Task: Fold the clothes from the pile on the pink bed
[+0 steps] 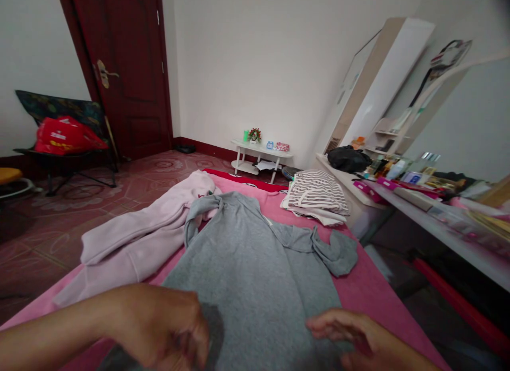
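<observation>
- A grey long-sleeve garment [255, 264] is seen spread out mid-bedspread, neck end pointed twd the far edge of the pink bedspread [370, 291]; its lower part is cut off at the bottom of the view.
- One sleeve is bent back nr the left shoulder; the other is stretched, rumpled, twd the right edge.
- The left hand [163, 328] is held over the garment's lower left side, nr the near edge, w/ fingers curled down; whether cloth is pinched can't be told, as the fingertips are blurred & partly hidden.
- The right hand [350, 331] is held opp., by the garment's lower right side, w/ fingers parted & nothing seen gripped; contact w/ the cloth can't be made out.
- A pale-pink fleece garment [147, 233] is laid along the left edge, partly overlapped by the grey sleeve.
- A stack of folded clothes [316, 195], topped w/ black-and-white stripes, is set nr the far right corner.
- In the bkgd, a red plastic bag [64, 136] is propped on a folding chair [59, 105]; a potted plant [254, 135] is displayed on a white side table [261, 149].
</observation>
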Tool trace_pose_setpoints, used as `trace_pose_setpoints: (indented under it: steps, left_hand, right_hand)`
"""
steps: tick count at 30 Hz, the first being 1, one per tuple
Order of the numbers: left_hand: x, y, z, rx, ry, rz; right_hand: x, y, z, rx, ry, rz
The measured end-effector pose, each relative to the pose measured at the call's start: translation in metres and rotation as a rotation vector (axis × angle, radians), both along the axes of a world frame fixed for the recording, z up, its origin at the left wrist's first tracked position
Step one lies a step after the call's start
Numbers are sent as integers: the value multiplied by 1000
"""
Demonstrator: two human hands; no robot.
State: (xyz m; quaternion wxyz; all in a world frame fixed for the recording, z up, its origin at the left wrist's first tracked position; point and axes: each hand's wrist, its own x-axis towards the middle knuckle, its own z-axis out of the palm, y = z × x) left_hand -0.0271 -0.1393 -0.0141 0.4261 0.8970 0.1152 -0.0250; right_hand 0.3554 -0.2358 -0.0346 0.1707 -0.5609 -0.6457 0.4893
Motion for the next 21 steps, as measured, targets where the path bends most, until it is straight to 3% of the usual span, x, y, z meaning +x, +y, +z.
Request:
trace_pose_setpoints:
  steps: [3,6,8,11,14,17,19,21]
  left_hand:
    - [43,35,-9,187,-104,188]
    - [75,76,-44,407,-211,412]
    - [88,96,-71,504,-203,551]
    - [95,110,-100,601,-144,633]
    - [94,110,-108,659,-112,628]
    - [93,107,-105,675,-99,629]
    - [93,105,-103,668,-93,631]
    - [93,104,-104,657,-93,635]
  right_hand:
    - [-27,38,-9,259,-108,-19]
    - [-29,71,-33,451,-324,143]
    - [-7,93,-49,509,-460,187]
    - [43,131,-63,525,-684,-50]
    - [76,171,-59,501,-826,-384]
    - [72,203,-53,660,-749,-645]
    - [57,216,-56,849,-677,-619]
    - [39,221,-68,893,-696,-471]
